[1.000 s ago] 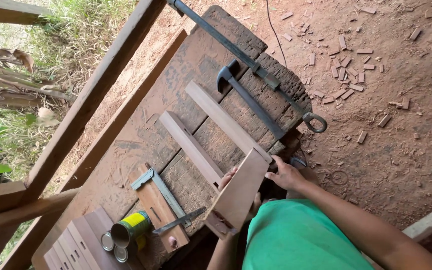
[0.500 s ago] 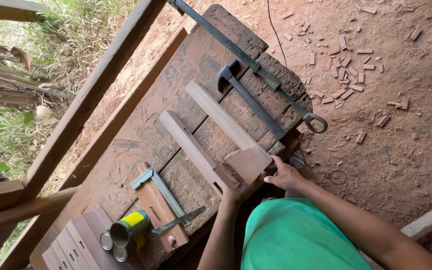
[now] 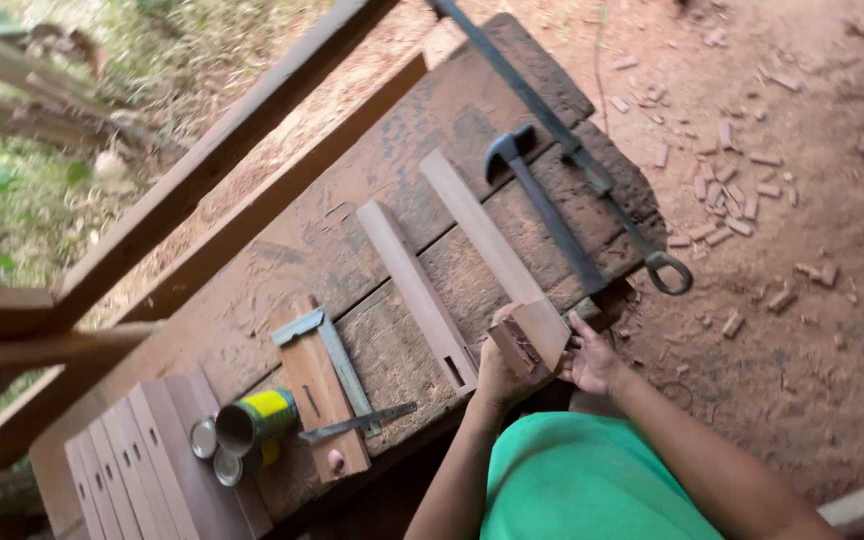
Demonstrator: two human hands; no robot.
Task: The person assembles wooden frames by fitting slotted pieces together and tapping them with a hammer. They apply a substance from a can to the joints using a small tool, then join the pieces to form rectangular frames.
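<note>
My left hand (image 3: pixel 500 375) and my right hand (image 3: pixel 592 358) both grip a light brown wooden board (image 3: pixel 537 335) at the near edge of the rough plank workbench (image 3: pixel 352 250). The board points away from me and looks short, seen nearly end-on. It sits over the near end of a long pale slat (image 3: pixel 477 230). A second slat (image 3: pixel 414 290) with a slot cut near its end lies just left of my left hand.
A claw hammer (image 3: pixel 544 210) and a long metal bar clamp (image 3: pixel 577 160) lie at the bench's right. A try square (image 3: pixel 330 352), a metal blade (image 3: pixel 357 425), a yellow tin can (image 3: pixel 252 420) and stacked slats (image 3: pixel 147 475) sit at the left. Wood offcuts (image 3: pixel 722 190) litter the dirt.
The board was held tilted up with its broad face toward me. Both hands have swung it down and away, so it now lies low at the bench edge.
</note>
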